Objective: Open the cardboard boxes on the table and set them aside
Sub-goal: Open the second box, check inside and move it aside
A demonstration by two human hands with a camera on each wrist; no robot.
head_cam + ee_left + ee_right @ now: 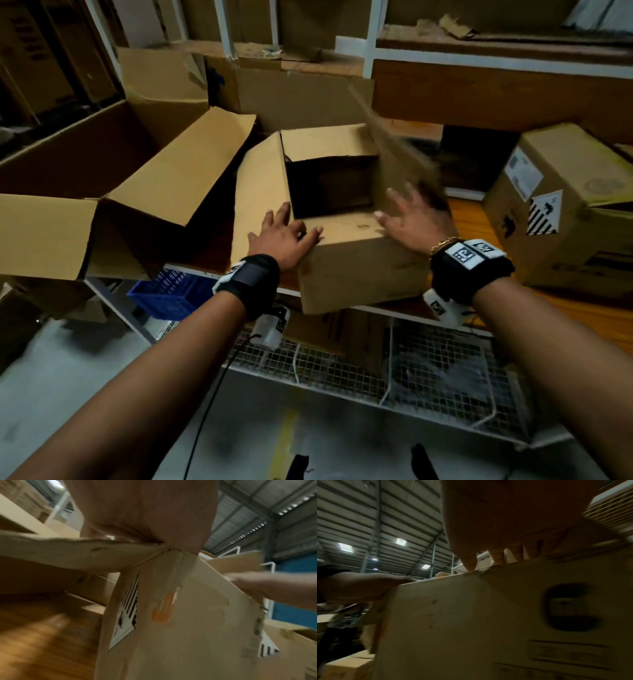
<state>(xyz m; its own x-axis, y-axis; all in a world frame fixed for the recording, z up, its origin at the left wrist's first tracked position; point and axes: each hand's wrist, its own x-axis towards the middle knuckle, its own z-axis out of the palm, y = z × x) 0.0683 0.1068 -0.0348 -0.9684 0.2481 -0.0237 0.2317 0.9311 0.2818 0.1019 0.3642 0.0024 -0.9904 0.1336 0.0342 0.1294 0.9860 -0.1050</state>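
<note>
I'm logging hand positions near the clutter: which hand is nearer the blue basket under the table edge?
Left. The left hand rests on the open box's near left corner, above the blue basket. The right hand is at the box's far right side, away from it.

Dim warehouse light, ceiling panels [401, 542] glowing overhead, motion blur — right hand [416, 219] smeared, wide-angle bending at edges

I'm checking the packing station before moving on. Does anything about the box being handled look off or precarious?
Yes. The open box under the left hand and right hand sits skewed, its near corner jutting past the table edge. The left wrist view shows torn, ragged cardboard and an orange smear on its side.
</note>
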